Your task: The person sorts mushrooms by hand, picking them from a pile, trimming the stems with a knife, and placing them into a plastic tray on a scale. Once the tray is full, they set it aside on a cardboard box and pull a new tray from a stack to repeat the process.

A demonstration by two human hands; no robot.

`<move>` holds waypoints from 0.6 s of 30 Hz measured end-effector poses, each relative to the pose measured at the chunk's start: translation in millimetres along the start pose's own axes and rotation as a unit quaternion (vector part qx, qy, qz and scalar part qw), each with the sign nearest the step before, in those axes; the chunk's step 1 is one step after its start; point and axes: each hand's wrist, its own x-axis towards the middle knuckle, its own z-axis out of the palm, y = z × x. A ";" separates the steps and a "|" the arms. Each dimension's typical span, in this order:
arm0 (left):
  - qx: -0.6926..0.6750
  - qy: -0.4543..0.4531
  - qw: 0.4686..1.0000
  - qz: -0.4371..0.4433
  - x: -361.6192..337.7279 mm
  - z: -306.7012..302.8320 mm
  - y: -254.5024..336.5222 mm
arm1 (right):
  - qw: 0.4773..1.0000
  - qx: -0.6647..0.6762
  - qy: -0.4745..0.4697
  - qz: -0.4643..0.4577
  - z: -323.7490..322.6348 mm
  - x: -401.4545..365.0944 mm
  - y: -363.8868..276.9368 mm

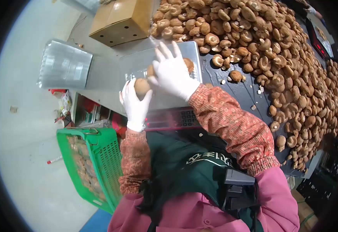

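Observation:
My left hand (135, 103), in a white glove, has its thumb and fingers around a brown shiitake mushroom (142, 86). That mushroom is over the left part of a scale's metal plate (169, 98). Clear plastic (129, 75), perhaps a tray, shows beside it on the plate. My right hand (173, 73), also gloved, is stretched out over the plate with its fingers apart. Another mushroom (150, 71) peeks out by its thumb, and one more (189, 65) on its far side. The palm hides whatever lies beneath. The scale's keypad (188, 117) faces me.
A large heap of shiitake mushrooms (269, 50) covers the dark table at right. A cardboard box (118, 21) stands behind the scale, and stacked clear trays (66, 63) stand at left. Below is a green crate (105, 162) of packed mushrooms. Another scale (320, 42) is at far right.

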 end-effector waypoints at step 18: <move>-0.024 -0.089 0.988 0.124 31.3 -1.4 16.5 | 0.683 -0.360 0.401 0.493 -260.0 -412.5 271.4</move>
